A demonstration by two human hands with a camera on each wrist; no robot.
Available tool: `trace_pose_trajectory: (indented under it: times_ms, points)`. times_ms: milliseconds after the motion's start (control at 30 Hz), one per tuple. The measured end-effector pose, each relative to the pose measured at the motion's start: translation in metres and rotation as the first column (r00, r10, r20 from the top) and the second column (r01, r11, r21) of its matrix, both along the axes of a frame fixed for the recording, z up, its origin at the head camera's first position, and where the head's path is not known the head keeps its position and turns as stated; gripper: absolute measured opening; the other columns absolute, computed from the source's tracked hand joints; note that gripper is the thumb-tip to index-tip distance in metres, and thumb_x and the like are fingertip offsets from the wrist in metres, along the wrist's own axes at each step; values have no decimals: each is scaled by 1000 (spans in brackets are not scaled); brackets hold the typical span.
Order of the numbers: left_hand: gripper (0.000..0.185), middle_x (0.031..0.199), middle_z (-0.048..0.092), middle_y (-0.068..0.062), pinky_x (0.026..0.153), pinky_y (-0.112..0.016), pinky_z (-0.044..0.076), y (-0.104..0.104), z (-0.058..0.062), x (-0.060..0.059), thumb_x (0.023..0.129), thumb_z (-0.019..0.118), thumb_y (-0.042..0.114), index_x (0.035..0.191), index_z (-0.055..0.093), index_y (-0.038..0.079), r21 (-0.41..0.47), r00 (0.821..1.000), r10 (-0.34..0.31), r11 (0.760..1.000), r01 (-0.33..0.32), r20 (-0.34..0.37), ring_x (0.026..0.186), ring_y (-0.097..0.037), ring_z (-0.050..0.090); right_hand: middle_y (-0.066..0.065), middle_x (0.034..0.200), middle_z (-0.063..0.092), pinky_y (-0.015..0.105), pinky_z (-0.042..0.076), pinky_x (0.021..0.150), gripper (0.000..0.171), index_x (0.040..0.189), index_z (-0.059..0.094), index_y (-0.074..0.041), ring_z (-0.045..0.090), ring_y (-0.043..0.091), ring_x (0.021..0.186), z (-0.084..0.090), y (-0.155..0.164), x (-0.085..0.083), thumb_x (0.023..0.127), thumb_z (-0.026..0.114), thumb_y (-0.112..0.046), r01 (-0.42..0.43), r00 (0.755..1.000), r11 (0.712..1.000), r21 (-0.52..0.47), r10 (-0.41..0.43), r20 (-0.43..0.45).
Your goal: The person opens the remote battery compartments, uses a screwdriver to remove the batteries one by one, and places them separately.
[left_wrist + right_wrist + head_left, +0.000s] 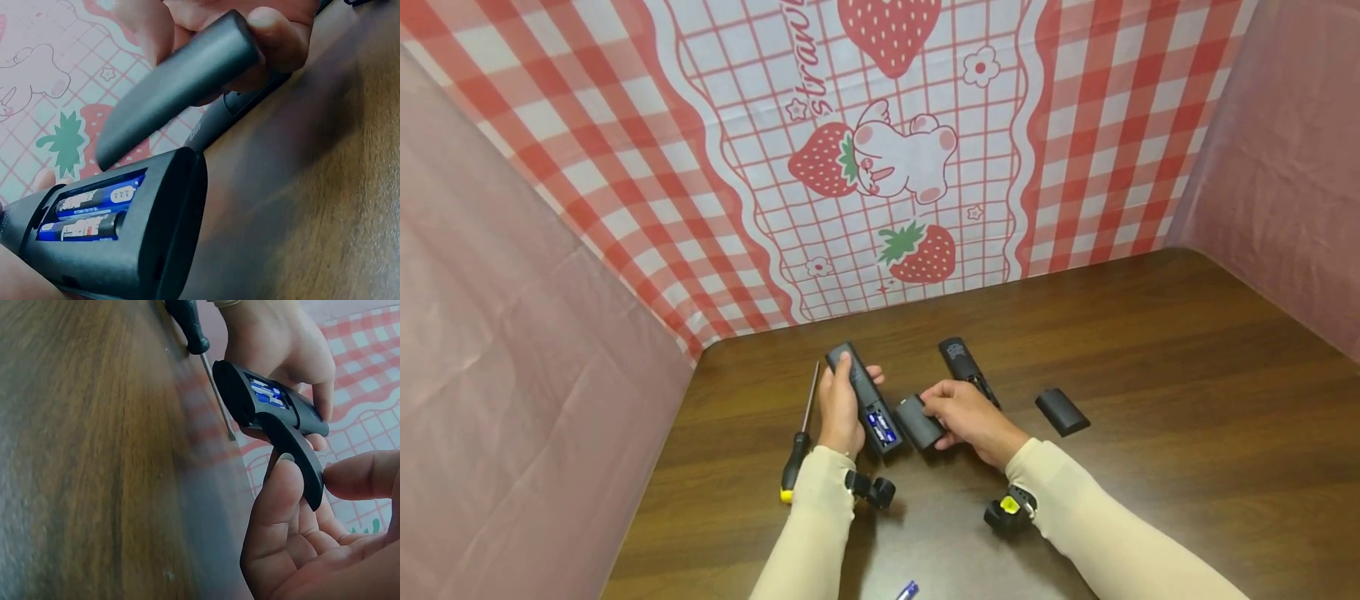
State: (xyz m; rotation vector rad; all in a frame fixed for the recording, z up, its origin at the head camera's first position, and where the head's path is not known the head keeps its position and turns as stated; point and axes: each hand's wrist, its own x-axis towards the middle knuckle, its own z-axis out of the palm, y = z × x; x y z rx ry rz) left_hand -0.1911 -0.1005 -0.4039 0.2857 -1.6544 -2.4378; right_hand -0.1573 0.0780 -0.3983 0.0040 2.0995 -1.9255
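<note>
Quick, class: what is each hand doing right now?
Left hand: grips the remote, battery bay open.
Right hand: pinches the battery cover.

screwdriver (797, 442) left of held remote (863, 397), second remote (966, 367) behind, loose cover (1062, 412) right

The head view looks down from above; both wrist views sit close, sharing the remote (865, 398) between them.

left hand (838, 410): fingers curled, gripping, beside screwdriver (800, 437) | right hand (966, 417): thumb and fingertips pinching, farther from screwdriver
</note>
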Motion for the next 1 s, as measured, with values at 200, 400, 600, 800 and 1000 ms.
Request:
trace_pose_trajectory:
  times_ms: [200, 400, 600, 800, 1000]
  points:
    - [37, 82, 73, -9, 68, -29, 53, -1, -1, 0, 107, 45, 34, 122, 51, 1, -2, 1000, 3, 1000, -3, 9, 74, -19, 72, 15, 98, 60, 32, 55, 54, 27, 113, 62, 7, 58, 22, 76, -1, 4, 1, 89, 59, -5, -19, 1000, 999, 44, 20, -5]
    - [43, 81, 73, -9, 66, -28, 52, -1, -2, -1, 107, 45, 33, 128, 49, -3, 3, 1000, -1, 1000, 0, 10, 74, -19, 72, 17, 103, 62, 34, 55, 54, 29, 113, 63, 7, 61, 24, 77, 0, 11, 3, 87, 58, -5, -20, 1000, 995, 101, 22, -19]
    - [44, 82, 73, -8, 67, -28, 52, -2, -3, -2, 107, 45, 33, 130, 49, -3, -2, 1000, -2, 1000, 2, 17, 74, -18, 72, 17, 101, 63, 32, 54, 51, 27, 110, 63, 7, 61, 24, 72, -2, 15, 5, 86, 59, -4, -21, 1000, 989, 143, 23, -13]
    - [39, 81, 73, -9, 66, -28, 52, -2, -4, -3, 107, 46, 33, 127, 52, -1, -2, 1000, 12, 1000, -12, 28, 74, -19, 72, 17, 100, 63, 31, 52, 49, 25, 109, 63, 6, 60, 24, 71, -2, 17, 7, 86, 59, -4, -24, 1000, 985, 169, 24, 2]
    - [38, 80, 73, -9, 64, -29, 53, 0, -4, -2, 106, 46, 32, 126, 52, 0, 5, 1000, 10, 1000, -10, 29, 73, -19, 72, 17, 96, 63, 32, 52, 49, 24, 108, 63, 4, 61, 24, 70, -3, 17, 8, 85, 60, -4, -23, 1000, 978, 210, 25, -5]
